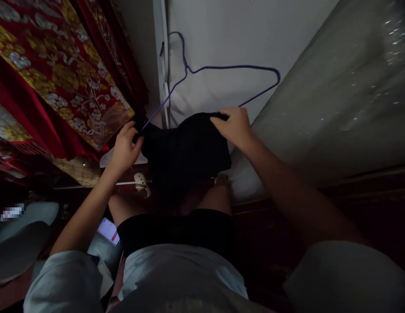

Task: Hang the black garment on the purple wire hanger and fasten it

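Observation:
A dark garment, whose exact kind I cannot make out, hangs between my two hands above my lap. Its upper left edge is gripped by my left hand, where a purple wire hanger runs down to the cloth. My right hand pinches the upper right edge of the garment, next to the hanger's lower right bar. The hanger's hook points up and left, and its right shoulder sticks out bare of cloth. The hanger's lower bar is partly hidden by the garment.
Red cloth with gold and silver flowers hangs at the left. A white panel stands ahead, and a large plastic-wrapped object is at the right. A lit phone lies beside my left leg. My feet wear pale clogs.

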`<control>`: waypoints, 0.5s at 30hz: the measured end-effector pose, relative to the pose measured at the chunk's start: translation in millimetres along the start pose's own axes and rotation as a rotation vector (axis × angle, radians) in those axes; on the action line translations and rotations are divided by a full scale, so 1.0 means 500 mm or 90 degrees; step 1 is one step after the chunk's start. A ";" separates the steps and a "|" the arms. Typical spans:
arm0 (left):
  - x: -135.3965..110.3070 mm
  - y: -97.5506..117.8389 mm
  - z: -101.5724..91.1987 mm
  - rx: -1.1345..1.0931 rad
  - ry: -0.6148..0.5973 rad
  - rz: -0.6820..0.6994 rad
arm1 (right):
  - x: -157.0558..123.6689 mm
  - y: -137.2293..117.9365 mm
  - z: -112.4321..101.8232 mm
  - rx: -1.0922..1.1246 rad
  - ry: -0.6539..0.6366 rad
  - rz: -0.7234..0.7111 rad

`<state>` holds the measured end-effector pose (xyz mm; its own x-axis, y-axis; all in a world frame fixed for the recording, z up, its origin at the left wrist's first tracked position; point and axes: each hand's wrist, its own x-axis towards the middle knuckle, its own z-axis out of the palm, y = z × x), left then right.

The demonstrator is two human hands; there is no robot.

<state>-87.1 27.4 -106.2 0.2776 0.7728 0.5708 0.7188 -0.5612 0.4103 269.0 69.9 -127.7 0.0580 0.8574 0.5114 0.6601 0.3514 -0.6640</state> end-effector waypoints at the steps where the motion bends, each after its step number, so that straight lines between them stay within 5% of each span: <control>1: 0.021 0.008 0.002 -0.036 0.022 0.007 | -0.005 -0.009 -0.002 0.013 0.002 0.007; 9: 0.173 0.038 0.015 -0.131 -0.011 0.037 | -0.066 -0.081 0.010 0.045 -0.087 -0.028; 15: 0.200 -0.007 -0.020 -0.071 -0.073 0.041 | -0.045 -0.052 -0.043 0.028 0.150 0.019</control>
<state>-68.3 104.0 -43.5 0.3956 0.7594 0.5165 0.6240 -0.6349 0.4556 266.5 33.4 -110.3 0.2541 0.7578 0.6009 0.6223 0.3475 -0.7014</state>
